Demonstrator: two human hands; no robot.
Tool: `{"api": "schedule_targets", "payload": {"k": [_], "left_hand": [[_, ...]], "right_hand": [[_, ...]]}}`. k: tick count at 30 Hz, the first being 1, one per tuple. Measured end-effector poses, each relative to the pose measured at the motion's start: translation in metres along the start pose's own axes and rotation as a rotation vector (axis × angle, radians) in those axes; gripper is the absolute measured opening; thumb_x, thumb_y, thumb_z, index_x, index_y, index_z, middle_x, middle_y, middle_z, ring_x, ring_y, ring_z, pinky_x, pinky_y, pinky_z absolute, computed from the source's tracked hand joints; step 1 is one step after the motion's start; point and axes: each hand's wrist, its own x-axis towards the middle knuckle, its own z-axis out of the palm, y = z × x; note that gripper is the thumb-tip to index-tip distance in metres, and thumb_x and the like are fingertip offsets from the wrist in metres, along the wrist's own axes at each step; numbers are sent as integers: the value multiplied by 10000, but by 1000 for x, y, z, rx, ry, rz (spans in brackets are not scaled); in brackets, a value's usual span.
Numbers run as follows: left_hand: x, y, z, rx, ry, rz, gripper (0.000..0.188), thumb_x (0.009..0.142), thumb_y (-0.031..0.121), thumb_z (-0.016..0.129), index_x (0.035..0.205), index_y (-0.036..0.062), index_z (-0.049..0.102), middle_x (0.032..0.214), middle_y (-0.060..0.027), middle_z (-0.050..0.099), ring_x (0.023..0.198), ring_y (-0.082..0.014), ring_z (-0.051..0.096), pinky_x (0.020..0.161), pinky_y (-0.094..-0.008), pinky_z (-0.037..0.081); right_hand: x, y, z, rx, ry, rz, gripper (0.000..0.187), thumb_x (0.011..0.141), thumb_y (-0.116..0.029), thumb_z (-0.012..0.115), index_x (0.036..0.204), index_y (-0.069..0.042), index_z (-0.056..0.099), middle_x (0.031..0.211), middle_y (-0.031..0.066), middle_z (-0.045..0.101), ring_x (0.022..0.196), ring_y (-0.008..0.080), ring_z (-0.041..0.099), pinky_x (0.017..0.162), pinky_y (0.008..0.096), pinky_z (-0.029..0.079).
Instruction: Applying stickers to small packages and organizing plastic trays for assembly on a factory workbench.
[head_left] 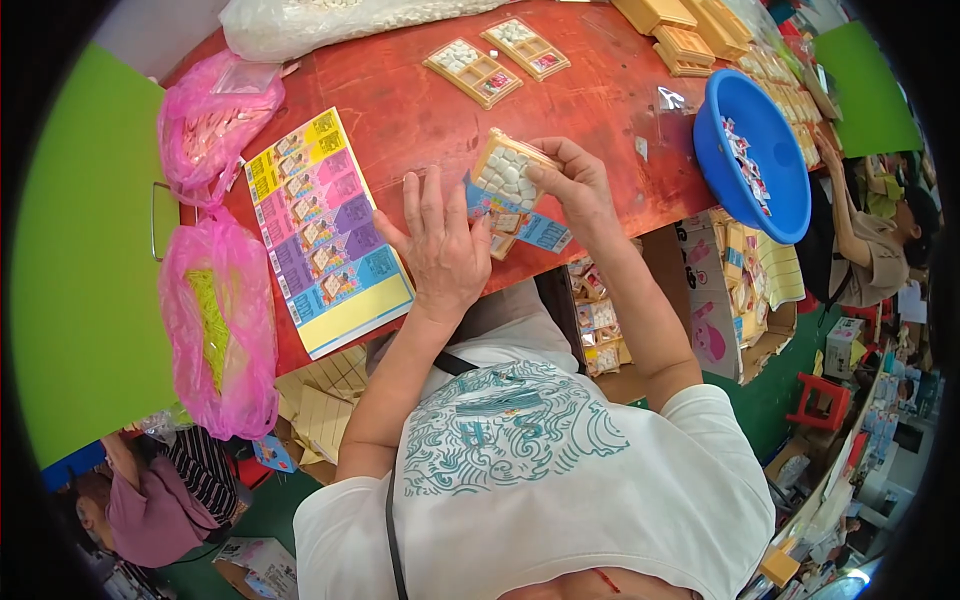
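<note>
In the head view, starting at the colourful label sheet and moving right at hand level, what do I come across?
Label sheet, left hand, wooden tray of white pebbles, right hand, blue basin, co-worker in a beige top.

Prob. a packing workshop: red desk [400, 130] w/ printed card sheets [318, 225] nr L edge, blue tub [790, 170] of small pkts [745, 165] at R edge, open carton [706, 290] of filled trays [738, 270] below front edge, co-workers [865, 255] either side.
</note>
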Motion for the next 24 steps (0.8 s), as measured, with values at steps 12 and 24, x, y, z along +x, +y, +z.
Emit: {"api": "schedule_targets", "payload": {"k": [12, 24], "left_hand": [[-2, -4, -9, -921, -352, -376, 199, 881, 155, 573, 974, -20, 557, 963, -108, 567, 897, -229, 559, 811, -357, 429], [-5, 4, -15, -1572, -394, -706, 227, 916, 95, 527, 1097, -35, 570, 1041, -93, 645, 929, -117, 615, 838, -282, 502]], "right_hand": [[-8, 6, -8, 37, -153, 23, 273, 870, -103, 635, 1112, 16, 593, 1012, 41, 650, 925, 94, 596, 815, 250, 471], [-15, -32, -7, -231, -230, 10, 378, 889, -190, 615, 1212, -1, 562, 1058, 53, 636, 1003, 117, 585, 868, 275, 458]]}}
